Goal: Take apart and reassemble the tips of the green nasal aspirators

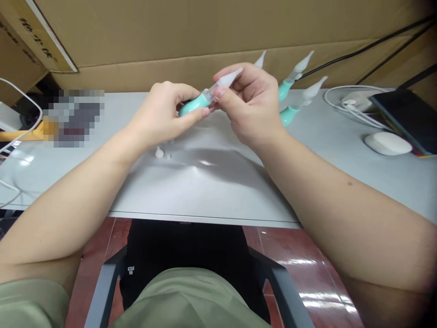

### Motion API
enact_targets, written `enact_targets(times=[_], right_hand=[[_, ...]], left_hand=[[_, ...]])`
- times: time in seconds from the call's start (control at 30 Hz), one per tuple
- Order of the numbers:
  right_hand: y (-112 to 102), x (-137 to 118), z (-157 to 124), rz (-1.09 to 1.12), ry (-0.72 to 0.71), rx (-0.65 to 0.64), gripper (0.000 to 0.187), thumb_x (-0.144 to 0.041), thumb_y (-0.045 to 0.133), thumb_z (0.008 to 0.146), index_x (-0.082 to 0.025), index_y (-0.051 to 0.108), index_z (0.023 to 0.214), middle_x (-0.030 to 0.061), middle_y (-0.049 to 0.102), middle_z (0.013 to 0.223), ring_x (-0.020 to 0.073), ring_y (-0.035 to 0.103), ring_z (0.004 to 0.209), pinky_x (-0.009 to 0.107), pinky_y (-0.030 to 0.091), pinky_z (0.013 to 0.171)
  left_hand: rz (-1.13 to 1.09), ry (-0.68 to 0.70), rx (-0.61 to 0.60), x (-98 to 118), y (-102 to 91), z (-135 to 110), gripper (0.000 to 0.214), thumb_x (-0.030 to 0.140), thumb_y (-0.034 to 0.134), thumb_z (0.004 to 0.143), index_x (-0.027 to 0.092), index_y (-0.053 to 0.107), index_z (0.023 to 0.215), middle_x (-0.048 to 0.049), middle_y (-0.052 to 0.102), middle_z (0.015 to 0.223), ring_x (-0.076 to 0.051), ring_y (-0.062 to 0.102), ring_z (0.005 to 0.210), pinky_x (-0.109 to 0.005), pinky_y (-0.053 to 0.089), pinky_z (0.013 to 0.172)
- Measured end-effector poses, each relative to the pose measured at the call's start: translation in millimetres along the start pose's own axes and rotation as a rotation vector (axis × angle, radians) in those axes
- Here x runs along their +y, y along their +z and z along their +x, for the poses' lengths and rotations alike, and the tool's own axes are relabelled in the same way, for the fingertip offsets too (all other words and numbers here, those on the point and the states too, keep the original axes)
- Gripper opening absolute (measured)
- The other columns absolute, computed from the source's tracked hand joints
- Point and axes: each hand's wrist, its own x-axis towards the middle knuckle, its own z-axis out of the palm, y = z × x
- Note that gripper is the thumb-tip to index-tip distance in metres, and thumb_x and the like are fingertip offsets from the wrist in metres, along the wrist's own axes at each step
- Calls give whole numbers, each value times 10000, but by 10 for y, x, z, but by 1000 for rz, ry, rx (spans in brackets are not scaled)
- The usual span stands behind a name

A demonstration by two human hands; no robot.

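Above the table my left hand (pixel 167 107) is closed around the teal bulb of a nasal aspirator (pixel 193 106). Thumb and fingers of my right hand (pixel 251 102) pinch its clear neck and white tapered tip (pixel 230 79), which points up and to the right. Both hands touch the same aspirator, and my right fingers partly cover its neck. Behind my right hand stand more teal aspirators (pixel 290 115) with white tips, one of them mostly hidden. Below my left hand lie a small white cone-shaped piece (pixel 159 152) and tiny white bits (pixel 169 156).
A cardboard wall (pixel 164 41) rises behind the grey table (pixel 191 196). At the right are a white rounded case (pixel 388 143), a dark flat device (pixel 406 114) and coiled white cables (pixel 336 102). A yellow object (pixel 32 133) and a blurred-out patch lie at the left.
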Motion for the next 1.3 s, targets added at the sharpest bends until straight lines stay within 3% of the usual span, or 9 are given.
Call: enact_targets(times=[0.17, 0.33, 0.5, 0.63, 0.93, 1.03, 1.13, 1.2, 1.3], right_hand=[[59, -8, -11, -102, -42, -55, 556, -679, 1131, 1044, -329, 729, 887, 11, 682, 866, 216, 612, 759, 428, 592, 762], [53, 55, 16, -77, -12, -93, 671, -845, 1102, 1006, -320, 706, 874, -2, 679, 822, 194, 590, 701, 400, 554, 689], [33, 73, 4, 5, 84, -113, 575, -750, 1100, 1038, -319, 745, 901, -18, 630, 730, 191, 553, 677, 376, 517, 653], [123, -45, -92, 53, 205, -51, 431, -580, 1013, 1153, -315, 758, 928, -14, 586, 755, 204, 530, 700, 383, 547, 703], [64, -156, -25, 101, 279, 13, 583, -788, 1120, 914, -355, 733, 876, 23, 570, 792, 268, 524, 776, 411, 598, 701], [20, -151, -24, 110, 263, 4, 490, -676, 1082, 990, -340, 752, 855, 40, 664, 873, 269, 598, 812, 421, 590, 708], [44, -115, -47, 135, 253, 37, 220, -350, 926, 1059, -319, 802, 881, 36, 738, 939, 238, 650, 803, 399, 517, 662], [69, -89, -66, 117, 258, 48, 171, -194, 860, 1007, -315, 809, 897, 11, 683, 857, 219, 596, 744, 385, 489, 649], [84, -70, -108, 19, 214, -15, 215, -230, 1027, 977, -329, 836, 972, -36, 571, 776, 206, 507, 718, 397, 521, 708]], left_hand=[[85, 43, 2, 14, 5, -52, 211, 473, 889, 1149, 284, 921, 1063, -45, 832, 912, -288, 818, 904, -434, 633, 827], [43, 59, -54, -56, -6, -73, 267, 484, 841, 1200, 258, 919, 1080, -43, 820, 914, -253, 791, 850, -402, 640, 798], [-73, 19, -96, -103, -14, -63, 351, 557, 876, 1185, 235, 899, 1046, -47, 838, 954, -211, 769, 782, -370, 663, 731], [-166, -44, -107, -8, -25, -79, 450, 688, 965, 1078, 243, 918, 1030, -70, 900, 1036, -253, 831, 918, -381, 722, 767], [-288, -77, -67, -45, -26, -74, 527, 789, 1033, 970, 285, 970, 1112, -65, 924, 1094, -326, 833, 1054, -561, 774, 918], [-300, -44, -20, -73, -14, -47, 572, 862, 1055, 948, 338, 984, 1164, -49, 946, 1135, -312, 799, 1031, -571, 741, 927], [-352, 45, 13, -71, 8, -5, 609, 935, 1100, 864, 377, 974, 1070, -34, 965, 1159, -293, 781, 1042, -574, 738, 990], [-301, 100, 87, -59, 16, 11, 644, 959, 1093, 850, 360, 969, 1052, -39, 961, 1159, -307, 794, 1121, -584, 730, 1064], [-209, 67, 142, -32, 18, 3, 610, 902, 1065, 893, 335, 951, 1086, -37, 963, 1212, -334, 829, 1164, -575, 725, 1025]])
